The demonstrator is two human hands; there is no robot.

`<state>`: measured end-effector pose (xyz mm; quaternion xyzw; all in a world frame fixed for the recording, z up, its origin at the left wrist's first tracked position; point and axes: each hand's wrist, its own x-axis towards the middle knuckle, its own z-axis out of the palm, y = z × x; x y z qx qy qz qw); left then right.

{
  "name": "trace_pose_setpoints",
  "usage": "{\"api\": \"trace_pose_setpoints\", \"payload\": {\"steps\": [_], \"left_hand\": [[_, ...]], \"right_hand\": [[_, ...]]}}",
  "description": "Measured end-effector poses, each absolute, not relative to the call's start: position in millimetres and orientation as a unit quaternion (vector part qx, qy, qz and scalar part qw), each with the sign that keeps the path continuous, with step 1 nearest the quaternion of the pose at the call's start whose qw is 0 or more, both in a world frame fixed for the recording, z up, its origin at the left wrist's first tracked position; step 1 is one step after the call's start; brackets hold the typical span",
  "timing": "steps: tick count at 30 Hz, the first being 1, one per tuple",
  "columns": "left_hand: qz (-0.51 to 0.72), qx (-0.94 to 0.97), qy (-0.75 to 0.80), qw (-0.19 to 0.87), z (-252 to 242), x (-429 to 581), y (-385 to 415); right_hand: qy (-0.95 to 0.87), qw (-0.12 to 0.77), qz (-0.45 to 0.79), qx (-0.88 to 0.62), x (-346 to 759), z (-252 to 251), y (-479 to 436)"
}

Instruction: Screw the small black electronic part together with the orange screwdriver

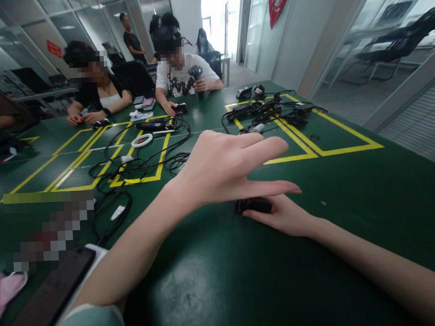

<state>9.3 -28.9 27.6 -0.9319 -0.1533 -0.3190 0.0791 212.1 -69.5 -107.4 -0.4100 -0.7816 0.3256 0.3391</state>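
My left hand hovers in the middle of the view, palm turned down. Its thumb and index finger reach out to the right with a gap between them, and nothing shows in that gap. Lower and a little to the right, my right hand rests at the table and grips a small black object. My left hand covers part of this object from above, so its kind cannot be made out. The green table lies beneath both hands.
Black cables and a white tape roll lie ahead to the left, within yellow tape lines. Black tools with cords are at the far right. A phone is near my left arm. Across the table, a person holds a drill.
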Motion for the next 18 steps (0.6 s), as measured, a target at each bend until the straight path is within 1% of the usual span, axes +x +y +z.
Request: {"api": "trace_pose_setpoints", "payload": {"steps": [2,5,9,12,15,18], "left_hand": [[-0.32,-0.93,-0.163,0.077,28.5,9.9,-29.6],[-0.303,-0.94,-0.15,0.036,35.2,7.7,-32.9],[-0.257,-0.957,-0.108,-0.08,47.0,-0.3,-36.8],[-0.215,-0.963,-0.091,-0.136,52.2,-5.1,-37.8],[-0.211,-0.962,-0.077,-0.156,52.8,-6.2,-36.7],[-0.235,-0.957,-0.088,-0.148,50.2,-4.9,-34.6]], "right_hand": [[-0.781,0.346,0.327,-0.405,211.1,-107.7,-68.8],[-0.781,0.35,0.337,-0.393,209.6,-105.5,-67.8],[-0.781,0.342,0.344,-0.393,209.8,-103.3,-67.4],[-0.785,0.346,0.337,-0.387,210.7,-105.1,-67.0],[-0.788,0.347,0.336,-0.383,211.1,-107.1,-66.5],[-0.786,0.343,0.341,-0.385,211.2,-106.9,-66.3]]}}
